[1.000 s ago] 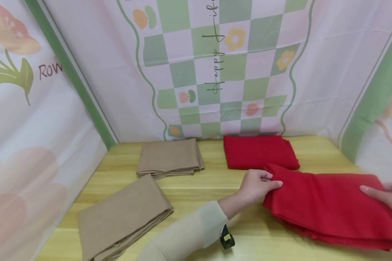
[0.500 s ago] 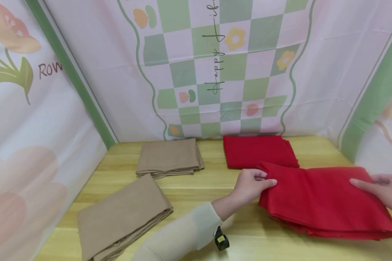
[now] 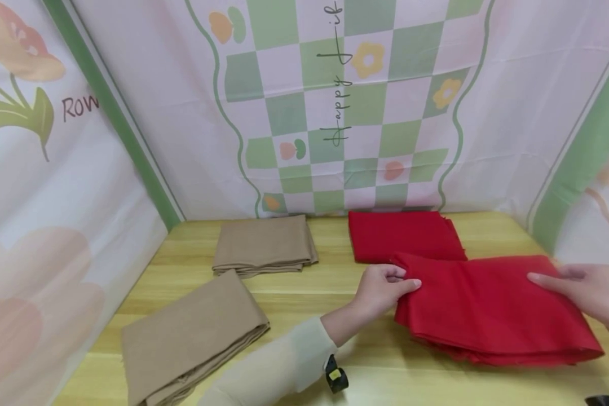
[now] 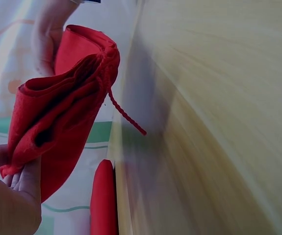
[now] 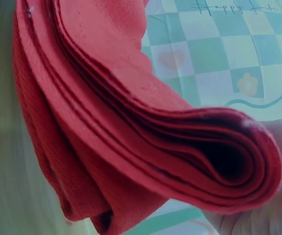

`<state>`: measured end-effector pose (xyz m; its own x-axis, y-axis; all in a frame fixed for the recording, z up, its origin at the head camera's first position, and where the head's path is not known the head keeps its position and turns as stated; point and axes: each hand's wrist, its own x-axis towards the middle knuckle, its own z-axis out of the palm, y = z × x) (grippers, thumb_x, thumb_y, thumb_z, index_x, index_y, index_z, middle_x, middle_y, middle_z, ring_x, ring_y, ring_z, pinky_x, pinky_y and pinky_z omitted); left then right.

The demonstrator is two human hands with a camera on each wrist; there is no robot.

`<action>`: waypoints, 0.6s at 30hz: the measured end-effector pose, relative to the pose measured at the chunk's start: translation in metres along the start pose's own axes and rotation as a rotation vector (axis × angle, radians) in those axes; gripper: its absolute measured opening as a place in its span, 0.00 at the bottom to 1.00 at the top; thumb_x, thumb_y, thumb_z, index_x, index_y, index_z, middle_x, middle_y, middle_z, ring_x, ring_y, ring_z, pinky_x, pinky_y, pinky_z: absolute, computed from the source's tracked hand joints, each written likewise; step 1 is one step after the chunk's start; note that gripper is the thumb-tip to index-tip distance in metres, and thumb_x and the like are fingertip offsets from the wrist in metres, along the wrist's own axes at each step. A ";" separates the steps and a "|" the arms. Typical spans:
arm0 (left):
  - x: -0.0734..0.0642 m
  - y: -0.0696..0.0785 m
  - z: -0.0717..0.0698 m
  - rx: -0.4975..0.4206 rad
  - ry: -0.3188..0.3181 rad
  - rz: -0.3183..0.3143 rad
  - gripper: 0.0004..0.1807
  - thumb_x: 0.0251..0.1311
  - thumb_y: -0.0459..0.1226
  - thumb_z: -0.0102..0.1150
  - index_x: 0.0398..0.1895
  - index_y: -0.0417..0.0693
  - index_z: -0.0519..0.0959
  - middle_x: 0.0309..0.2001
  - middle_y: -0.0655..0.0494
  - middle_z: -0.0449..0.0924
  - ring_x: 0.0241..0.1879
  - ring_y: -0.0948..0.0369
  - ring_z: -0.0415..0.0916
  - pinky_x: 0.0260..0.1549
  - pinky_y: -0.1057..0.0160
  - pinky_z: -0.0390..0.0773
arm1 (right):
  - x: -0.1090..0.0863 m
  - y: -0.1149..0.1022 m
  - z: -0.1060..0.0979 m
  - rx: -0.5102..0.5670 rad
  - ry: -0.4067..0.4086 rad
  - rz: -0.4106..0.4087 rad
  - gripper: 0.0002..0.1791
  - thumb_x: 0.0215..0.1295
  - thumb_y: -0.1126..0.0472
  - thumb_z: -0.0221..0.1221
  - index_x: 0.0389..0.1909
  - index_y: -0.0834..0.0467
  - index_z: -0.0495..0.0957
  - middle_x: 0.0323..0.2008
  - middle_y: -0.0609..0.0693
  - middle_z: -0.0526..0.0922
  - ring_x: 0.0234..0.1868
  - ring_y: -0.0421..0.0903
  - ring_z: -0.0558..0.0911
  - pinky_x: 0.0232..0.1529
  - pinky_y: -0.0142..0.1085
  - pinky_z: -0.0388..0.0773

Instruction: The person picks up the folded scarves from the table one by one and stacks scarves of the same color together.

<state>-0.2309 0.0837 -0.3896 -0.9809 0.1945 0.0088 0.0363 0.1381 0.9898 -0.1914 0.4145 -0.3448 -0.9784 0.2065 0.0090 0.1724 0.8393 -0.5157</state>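
- From here I see the left hand (image 3: 383,290) pinching the left edge of a folded red cloth (image 3: 492,310).
- The right hand (image 3: 588,290) grips its right edge, thumb on top.
- The cloth is held up off the bench (image 3: 335,276), a red cord (image 4: 126,114) dangling from it.
- Behind lies a second red cloth (image 3: 403,234), folded flat.
- Over to the left lie a back tan cloth (image 3: 264,242) and a front tan cloth (image 3: 193,338).

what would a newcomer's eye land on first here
Probably the bright red folded cloth, held above the table at right by the left hand and right hand. A second red cloth lies behind it, while a near tan cloth and a far tan cloth lie to the left. The checked backdrop behind also stands out.
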 end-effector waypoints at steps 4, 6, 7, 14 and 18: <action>0.000 -0.002 -0.004 -0.011 0.004 0.002 0.09 0.50 0.34 0.74 0.34 0.39 0.85 0.26 0.62 0.81 0.27 0.70 0.76 0.29 0.72 0.77 | 0.003 -0.003 0.005 -0.014 0.008 -0.054 0.37 0.64 0.45 0.62 0.47 0.81 0.74 0.39 0.74 0.79 0.34 0.60 0.77 0.32 0.43 0.67; -0.001 -0.002 -0.006 -0.019 0.005 -0.002 0.09 0.50 0.33 0.74 0.34 0.39 0.85 0.26 0.61 0.81 0.27 0.70 0.76 0.28 0.71 0.77 | 0.004 -0.004 0.007 -0.014 -0.004 -0.054 0.40 0.64 0.44 0.61 0.49 0.83 0.71 0.46 0.79 0.74 0.41 0.69 0.74 0.35 0.49 0.70; -0.001 -0.003 -0.008 -0.022 0.005 -0.005 0.09 0.50 0.33 0.73 0.34 0.39 0.85 0.26 0.61 0.81 0.27 0.70 0.76 0.28 0.71 0.77 | 0.004 -0.005 0.008 -0.015 -0.012 -0.055 0.41 0.64 0.44 0.61 0.50 0.84 0.70 0.48 0.80 0.72 0.44 0.73 0.71 0.36 0.52 0.70; -0.003 -0.008 -0.014 -0.029 0.012 -0.032 0.09 0.51 0.34 0.73 0.35 0.40 0.85 0.27 0.60 0.82 0.27 0.69 0.77 0.27 0.70 0.77 | 0.007 -0.011 0.011 -0.016 -0.073 -0.095 0.42 0.65 0.44 0.60 0.51 0.84 0.68 0.50 0.81 0.71 0.46 0.75 0.70 0.40 0.59 0.70; -0.004 -0.010 -0.017 -0.040 0.015 -0.036 0.09 0.51 0.33 0.73 0.34 0.39 0.84 0.27 0.60 0.82 0.26 0.69 0.76 0.26 0.70 0.77 | 0.008 -0.016 0.011 -0.017 -0.103 -0.098 0.42 0.65 0.44 0.60 0.51 0.84 0.68 0.49 0.81 0.70 0.46 0.74 0.70 0.39 0.58 0.70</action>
<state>-0.2304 0.0647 -0.3969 -0.9842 0.1752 -0.0255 -0.0069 0.1058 0.9944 -0.2035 0.3969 -0.3463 -0.9971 0.0706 -0.0300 0.0761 0.8613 -0.5024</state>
